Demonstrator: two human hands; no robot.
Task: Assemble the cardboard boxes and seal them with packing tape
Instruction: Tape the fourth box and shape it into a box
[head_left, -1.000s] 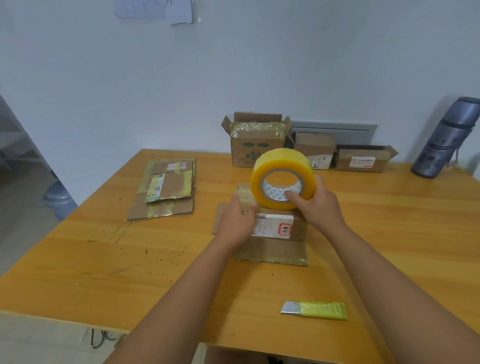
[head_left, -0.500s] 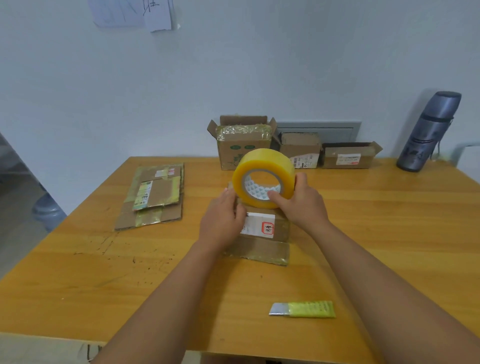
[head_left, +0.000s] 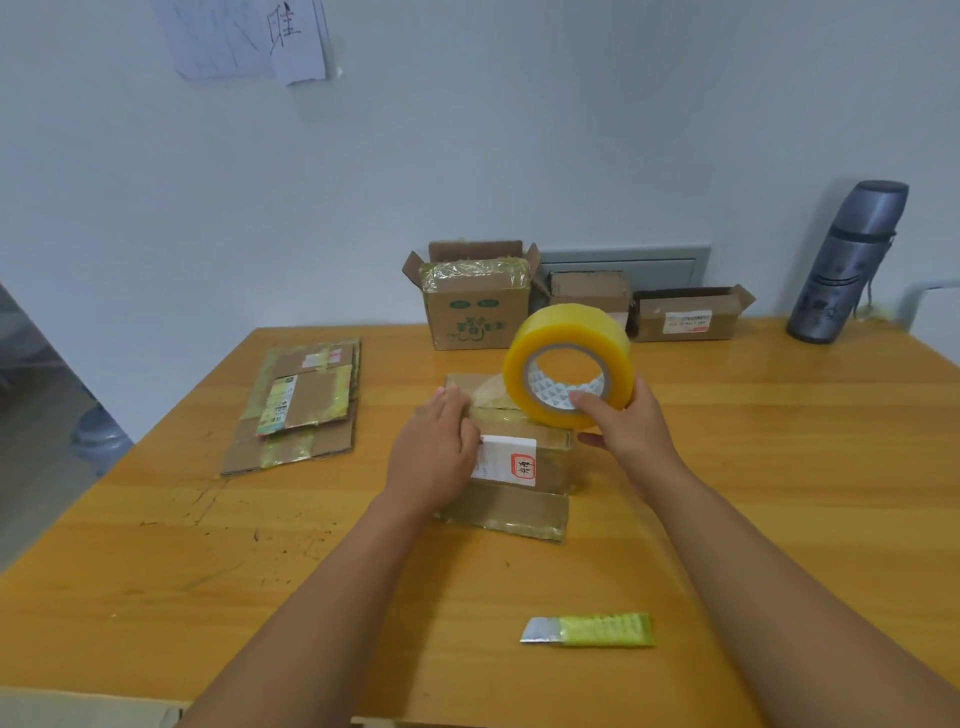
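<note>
The wooden table (head_left: 779, 467) carries everything, and it stands against a plain pale wall with papers (head_left: 249, 36) pinned high on it. At the back edge of the table three open cardboard boxes (head_left: 475, 306) wait in a row, and a grey flask (head_left: 852, 260) stands at the far right. To the left lies a pile of flattened boxes (head_left: 301, 410), which I judge are not assembled yet.

In the middle is the small box (head_left: 514, 457) I am sealing, with a white label on its near side. My left hand (head_left: 431, 457) lies over its left end, fingers bent down on the top; I think it pins the box and the tape end so nothing slides. My right hand (head_left: 628, 426) grips the yellow packing tape roll (head_left: 569, 369), thumb inside the core and fingers around the back, and holds it upright just above the box top, so the strip can unroll along the seam.

Near me lies a small green utility knife (head_left: 592, 630), probably for cutting the tape.
</note>
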